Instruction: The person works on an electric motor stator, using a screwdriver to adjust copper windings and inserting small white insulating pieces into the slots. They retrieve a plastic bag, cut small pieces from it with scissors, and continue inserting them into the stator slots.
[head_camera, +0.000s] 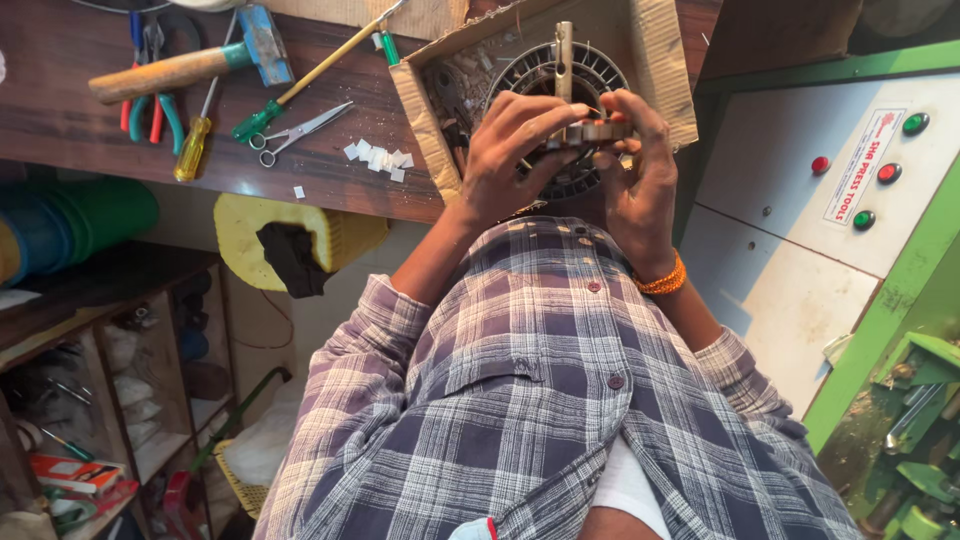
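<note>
1. My left hand (512, 150) sits just above the middle of the frame, fingers curled narrow over the left side of a round slotted metal core (560, 80); the fingertips (560, 118) press on a small toothed metal piece (590, 131) lying across the core's lower front.
2. My right hand (640, 170) closes on the same piece from the right, fingers bent over its top edge. Both hands grip it, and it lies between my fingertips.
3. The core rests in an open cardboard box (655, 60) at the top centre, with an upright metal shaft (564, 55) rising from its middle just above my fingers.
4. Left of the box the dark wooden bench (60, 130) carries a hammer (190, 65), a yellow-handled screwdriver (195, 140), a green-handled screwdriver (300, 85), scissors (300, 130) and white paper scraps (378, 158), all well apart from my hands.
5. On the right a grey-and-green machine panel (790, 220) with coloured buttons (889, 172) stands close beside the box, leaving little room on that side.
6. Both forearms rise from the checked shirt (530, 380) and converge upward, wrists bent inward; an orange thread band (662, 282) circles my right wrist.
</note>
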